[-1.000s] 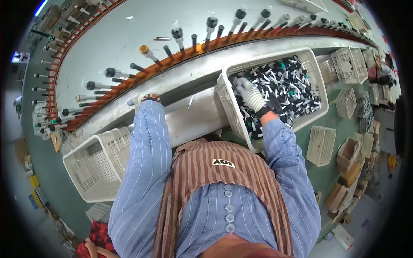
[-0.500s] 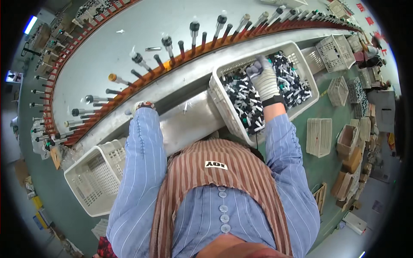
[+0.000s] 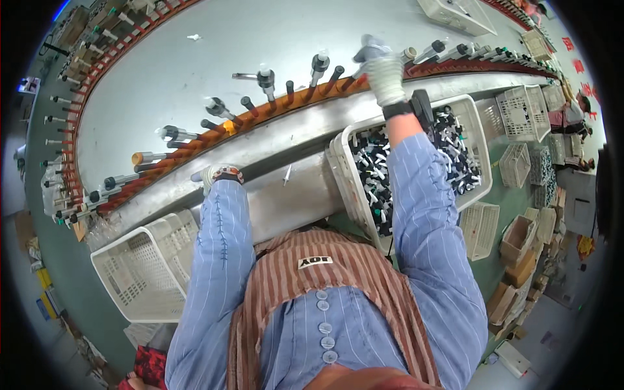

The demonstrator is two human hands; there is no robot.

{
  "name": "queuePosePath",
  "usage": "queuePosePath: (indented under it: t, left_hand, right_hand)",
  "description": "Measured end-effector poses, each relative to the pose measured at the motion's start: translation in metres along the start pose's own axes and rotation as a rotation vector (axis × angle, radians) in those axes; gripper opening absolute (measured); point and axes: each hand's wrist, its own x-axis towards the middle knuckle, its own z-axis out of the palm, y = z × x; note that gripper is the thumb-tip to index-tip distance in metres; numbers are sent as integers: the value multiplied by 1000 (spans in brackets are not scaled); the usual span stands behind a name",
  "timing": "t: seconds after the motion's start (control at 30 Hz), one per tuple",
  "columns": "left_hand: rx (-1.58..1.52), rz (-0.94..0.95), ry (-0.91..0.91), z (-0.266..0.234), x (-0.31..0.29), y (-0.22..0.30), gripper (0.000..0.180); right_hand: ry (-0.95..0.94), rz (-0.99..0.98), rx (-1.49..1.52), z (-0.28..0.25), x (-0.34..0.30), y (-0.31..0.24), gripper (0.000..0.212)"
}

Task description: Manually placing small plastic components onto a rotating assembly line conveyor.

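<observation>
Toward one o'clock the right hand [image 3: 382, 65] is blurred, its grip unclear, and between seven and eight the lower edge cuts a red-black cloth [image 3: 153, 365].

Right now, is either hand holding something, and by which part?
The right hand is blurred by the posts, so any hold cannot be told; nothing shows in the left hand.

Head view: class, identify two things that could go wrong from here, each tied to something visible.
The right hand is close to the upright pegs, so it might bump one. The right sleeve passes over the crate of small parts, so it could snag and spill a few.
</observation>
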Motion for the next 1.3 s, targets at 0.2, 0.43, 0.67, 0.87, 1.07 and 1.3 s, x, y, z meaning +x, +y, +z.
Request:
queuePosePath:
  t: [0.2,0.43,0.67,0.87,1.07,1.3]
  left_hand:
    - [-22,-11,8,11,3,-5,57]
    - [-49,-1,44,14,16,-6,61]
    - [77,78,75,32,51,-3,65]
    - [147,101,121,29,66,-1,69]
    - [48,88,17,44,65,-6,50]
    - [29,-74,-43,10,36,7,59]
  right_hand:
    - [-166,54,-74,37,-15,-25,45]
    - [-137,-33,139,-24,-92,-36,44]
    - [1,511,-125,-150,-178,105,29]
    - [-329,355,-679,-105,-188,96,32]
    - [-465,-345,-822,-44,-182,69,21]
    - [-944,-68,-1248,-76,-170,104,27]
